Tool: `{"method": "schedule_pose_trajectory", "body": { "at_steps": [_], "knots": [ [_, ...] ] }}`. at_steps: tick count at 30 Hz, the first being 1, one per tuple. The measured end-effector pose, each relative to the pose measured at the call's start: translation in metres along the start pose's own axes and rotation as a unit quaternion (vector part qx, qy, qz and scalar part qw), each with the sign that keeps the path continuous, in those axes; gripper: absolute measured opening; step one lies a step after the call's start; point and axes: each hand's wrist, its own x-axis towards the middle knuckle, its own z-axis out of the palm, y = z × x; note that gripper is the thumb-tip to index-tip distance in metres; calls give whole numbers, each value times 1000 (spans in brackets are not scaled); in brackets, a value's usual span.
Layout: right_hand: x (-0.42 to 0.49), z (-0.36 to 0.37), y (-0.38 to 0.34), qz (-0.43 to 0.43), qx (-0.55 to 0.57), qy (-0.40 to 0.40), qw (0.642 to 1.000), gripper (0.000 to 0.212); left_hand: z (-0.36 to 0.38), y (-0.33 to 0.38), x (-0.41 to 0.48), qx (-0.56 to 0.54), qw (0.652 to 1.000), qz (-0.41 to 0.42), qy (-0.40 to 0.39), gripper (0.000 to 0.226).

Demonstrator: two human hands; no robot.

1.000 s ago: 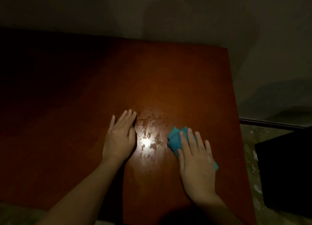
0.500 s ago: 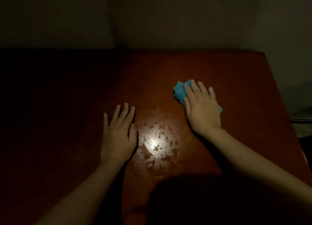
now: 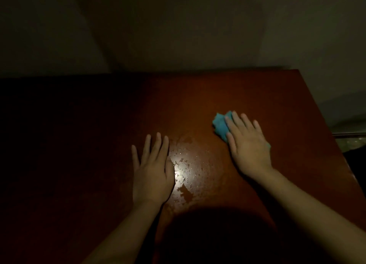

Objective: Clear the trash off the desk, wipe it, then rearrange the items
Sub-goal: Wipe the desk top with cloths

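Nearest, between the two forearms, a dark rounded shadow (image 3: 213, 234) covers the front of the desk (image 3: 89, 149). Just beyond it the left hand (image 3: 152, 174) lies flat on the wood, palm down, fingers straight and slightly spread. It holds nothing and, I judge, is bracing the body. Touching its thumb side, between the two hands, is a glossy wet patch (image 3: 191, 168) of beaded droplets that catches a bright glare. Farther out, to the right of that patch, the right hand (image 3: 248, 147) is also flat with its fingers extended, pressing down on a teal cloth (image 3: 219, 125). Most of the cloth is under the palm and fingers; a crumpled corner shows past the index finger, and a sliver shows at the little-finger side. The cloth looks soft, thin and light, probably damp, so it will bunch and slide easily on this smooth surface. It seems best driven by flat pressure across its middle, as here, or gathered at the exposed corner when it has to be lifted. The desk beyond the fingertips is bare but dim, and its left part is too dark to read. Past the far edge is a plain wall (image 3: 178, 30).
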Motion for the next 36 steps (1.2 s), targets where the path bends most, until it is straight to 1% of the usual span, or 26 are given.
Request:
{"method": "schedule_pose_trajectory", "body": {
  "at_steps": [1,2,4,6,8,10,11,12,13,15,16,17,18,19,20,23,25,27,29,31,34,35,36],
  "knots": [
    [17,3,-15,9,-3,5,1000,55,0,0,0,-1,1000,0,2,62],
    [25,5,-29,-3,-3,7,1000,56,0,1,1,-5,1000,1,5,63],
    [6,8,-50,-71,-13,14,997,53,-1,1,2,-14,1000,10,16,63],
    [-50,6,-61,-161,-17,5,987,50,-1,0,2,-17,999,18,30,61],
    [-115,5,-56,-242,-21,-23,970,55,-2,-1,0,-23,998,39,43,57],
    [-160,4,-34,-299,-25,-55,952,65,-3,-1,-2,-32,995,72,68,53],
    [-171,4,-18,-316,-30,-53,947,64,-3,-2,-4,-33,993,83,81,51],
    [-174,3,-4,-312,-35,-39,949,59,-3,-3,-9,-34,992,88,89,50],
    [-171,0,6,-282,-33,-33,958,51,-3,-3,-15,-36,991,87,94,50],
    [-148,-6,9,-161,-20,-21,987,49,-3,-3,-34,-37,991,84,98,50],
    [-134,-6,2,-101,-11,-12,995,49,-2,-3,-45,-34,991,83,96,50],
    [-124,-6,-10,-57,-5,-7,998,51,-3,-3,-57,-31,992,81,94,51],
    [-120,-3,-23,-38,-8,-5,999,52,-3,-3,-68,-29,992,76,92,51],
    [-123,0,-35,-43,-13,-1,999,52,-4,-4,-79,-27,993,68,91,52],
    [-135,1,-45,-69,-17,2,997,52,-5,-4,-90,-25,994,61,88,53],
    [-205,-5,-61,-189,-7,-25,982,49,-9,-3,-126,-14,996,45,81,53],
    [-253,-12,-57,-238,8,-58,969,48,-10,-1,-152,-9,996,40,78,53],
    [-284,-17,-38,-259,18,-75,963,46,-11,1,-175,-18,996,33,79,53],
    [-294,-18,-12,-253,10,-65,965,48,-12,2,-193,-26,996,23,79,53],
    [-283,-18,2,-212,0,-58,976,49,-11,3,-204,-23,996,14,83,53],
    [-254,-12,-20,-101,0,-32,994,51,-11,2,-214,-5,996,-9,86,55],
    [-248,-9,-35,-77,-1,-25,997,52,-11,2,-218,0,996,-18,84,57],
    [-247,-6,-50,-75,-4,-19,997,52,-11,1,-224,3,996,-23,81,57]
  ]
}}
